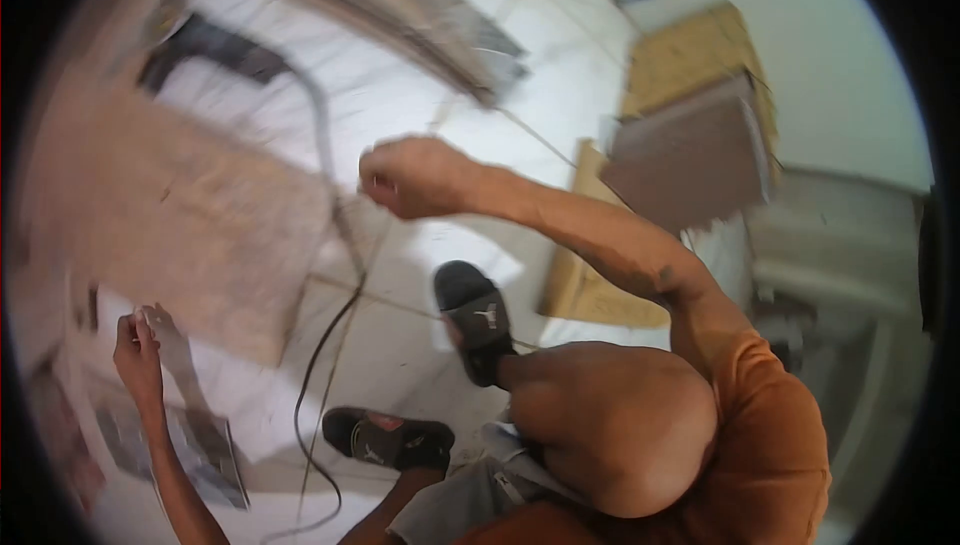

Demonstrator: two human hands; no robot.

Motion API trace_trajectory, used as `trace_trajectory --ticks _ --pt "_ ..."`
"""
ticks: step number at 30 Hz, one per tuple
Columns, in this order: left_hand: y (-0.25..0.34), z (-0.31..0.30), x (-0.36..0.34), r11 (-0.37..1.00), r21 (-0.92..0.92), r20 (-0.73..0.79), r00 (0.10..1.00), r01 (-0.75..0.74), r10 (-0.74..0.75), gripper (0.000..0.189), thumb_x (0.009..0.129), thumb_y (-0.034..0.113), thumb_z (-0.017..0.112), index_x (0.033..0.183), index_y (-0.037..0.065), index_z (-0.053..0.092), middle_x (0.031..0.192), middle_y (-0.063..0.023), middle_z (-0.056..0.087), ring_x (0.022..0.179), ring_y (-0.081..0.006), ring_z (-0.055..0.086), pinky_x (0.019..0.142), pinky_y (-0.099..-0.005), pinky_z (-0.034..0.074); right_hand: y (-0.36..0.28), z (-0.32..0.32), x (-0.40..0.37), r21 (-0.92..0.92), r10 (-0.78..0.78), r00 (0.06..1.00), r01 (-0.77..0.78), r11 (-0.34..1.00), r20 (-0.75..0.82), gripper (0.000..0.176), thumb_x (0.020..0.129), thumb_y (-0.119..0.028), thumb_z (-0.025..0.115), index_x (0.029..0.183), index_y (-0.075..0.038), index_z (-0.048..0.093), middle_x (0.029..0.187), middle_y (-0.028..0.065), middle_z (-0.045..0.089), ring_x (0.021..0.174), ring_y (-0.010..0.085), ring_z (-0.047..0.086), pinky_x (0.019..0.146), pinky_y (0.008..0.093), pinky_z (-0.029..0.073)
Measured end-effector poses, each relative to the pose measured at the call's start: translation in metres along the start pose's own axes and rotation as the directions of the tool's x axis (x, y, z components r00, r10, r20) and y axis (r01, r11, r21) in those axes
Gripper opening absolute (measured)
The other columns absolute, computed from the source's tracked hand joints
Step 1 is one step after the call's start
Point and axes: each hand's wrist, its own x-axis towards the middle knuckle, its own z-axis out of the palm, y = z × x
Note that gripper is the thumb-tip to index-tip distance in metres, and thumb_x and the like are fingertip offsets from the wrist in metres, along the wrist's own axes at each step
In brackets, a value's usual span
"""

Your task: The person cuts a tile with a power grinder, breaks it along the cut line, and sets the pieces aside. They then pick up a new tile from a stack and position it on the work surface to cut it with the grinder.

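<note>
My right hand [420, 177] is closed in a loose fist above the tiled floor, near a black cable [323, 345]; its fingers are curled and blurred, and what they hold, if anything, is hidden. At the lower left, my left hand [139, 345] is raised with its fingertips pinched together. Something small and pale may be at those fingertips, too small to name. Between the hands lies a large, flat brownish board or slab [200, 215]. A grey rectangular piece [215, 457] lies below my left hand, partly behind the forearm.
A black corded tool [215, 48] lies at the upper left. Long grey-brown pieces [420, 25] lie at the top. A brown tile [690, 160] leans over yellowish cardboard [690, 55] by the wall. My sandalled feet [475, 320] stand on the floor.
</note>
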Motion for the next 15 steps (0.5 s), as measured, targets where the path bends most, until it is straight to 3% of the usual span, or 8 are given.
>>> trace_trajectory --ticks 2,4,5,6,8,12,13,15 --pt "0.059 0.033 0.018 0.988 -0.016 0.139 0.979 -0.152 0.152 0.023 0.104 0.021 0.052 0.098 0.001 0.059 0.071 -0.0029 0.051 0.064 -0.0102 0.045 0.058 -0.0272 0.041 0.053 -0.046 -0.047 -0.074 0.192 0.964 -0.209 0.975 -0.186 0.015 0.088 -0.017 0.063 0.096 -0.005 0.067 0.097 0.0169 0.068 0.089 0.0361 0.066 0.078 0.0435 0.053" --pt "0.097 0.064 0.023 0.947 -0.083 0.2 0.926 -0.309 0.32 0.02 0.103 0.018 0.053 0.097 0.001 0.059 0.069 -0.0021 0.048 0.063 -0.0106 0.043 0.057 -0.0274 0.038 0.094 -0.085 -0.106 -0.081 0.38 0.834 -0.445 0.892 -0.401 0.023 0.092 -0.019 0.064 0.109 -0.004 0.067 0.1 0.015 0.07 0.088 0.0288 0.069 0.08 0.0402 0.054" --pt "0.113 0.076 0.022 0.92 -0.107 0.226 0.892 -0.376 0.391 0.019 0.103 0.017 0.054 0.096 0.001 0.059 0.068 -0.0017 0.047 0.063 -0.0108 0.041 0.056 -0.0275 0.037 0.112 -0.1 -0.142 -0.111 0.365 0.768 -0.488 0.866 -0.526 0.024 0.093 -0.02 0.065 0.111 -0.004 0.067 0.102 0.014 0.07 0.088 0.0264 0.069 0.08 0.0383 0.054" --pt "0.129 0.085 0.019 0.916 -0.104 0.294 0.868 -0.387 0.401 0.017 0.102 0.015 0.055 0.096 0.0 0.059 0.068 -0.0019 0.048 0.063 -0.0108 0.042 0.056 -0.0277 0.037 0.124 -0.116 -0.176 -0.147 0.373 0.677 -0.579 0.802 -0.634 0.024 0.094 -0.021 0.064 0.11 -0.004 0.068 0.1 0.0149 0.07 0.088 0.027 0.069 0.081 0.0392 0.054" --pt "0.158 0.097 0.016 0.909 -0.084 0.415 0.815 -0.409 0.405 0.014 0.1 0.012 0.056 0.095 0.0 0.059 0.067 -0.0022 0.048 0.063 -0.011 0.044 0.056 -0.0281 0.038 0.153 -0.161 -0.243 -0.233 0.571 0.527 -0.829 0.508 -0.629 0.028 0.088 -0.02 0.067 0.109 -0.001 0.066 0.105 0.0203 0.068 0.099 0.0367 0.067 0.088 0.0442 0.053" --pt "0.175 0.117 0.019 0.868 -0.059 0.542 0.714 -0.494 0.443 0.014 0.096 0.012 0.059 0.091 -0.001 0.059 0.066 -0.0094 0.054 0.06 -0.0157 0.049 0.057 -0.0314 0.043 0.217 -0.208 -0.378 -0.269 0.413 0.361 -0.926 0.264 -0.836 0.048 0.089 -0.025 0.064 0.125 0.005 0.054 0.116 0.0322 0.061 0.108 0.0466 0.061 0.095 0.0499 0.05" --pt "0.173 0.123 0.022 0.83 -0.155 0.537 0.659 -0.536 0.526 0.013 0.094 0.01 0.06 0.09 -0.002 0.06 0.067 -0.012 0.056 0.06 -0.0177 0.053 0.058 -0.0323 0.045 0.228 -0.217 -0.4 -0.273 0.42 0.358 -0.929 0.248 -0.834 0.052 0.089 -0.026 0.064 0.128 0.006 0.051 0.119 0.0335 0.059 0.11 0.0478 0.06 0.096 0.0505 0.049" --pt "0.187 0.129 0.02 0.822 -0.131 0.573 0.634 -0.554 0.519 0.012 0.093 0.01 0.061 0.09 -0.002 0.06 0.068 -0.0128 0.057 0.061 -0.0186 0.056 0.059 -0.0323 0.046 0.245 -0.23 -0.429 -0.289 0.438 0.357 -0.933 0.216 -0.825 0.061 0.089 -0.029 0.063 0.134 0.008 0.045 0.126 0.036 0.054 0.114 0.0502 0.057 0.098 0.0518 0.048"
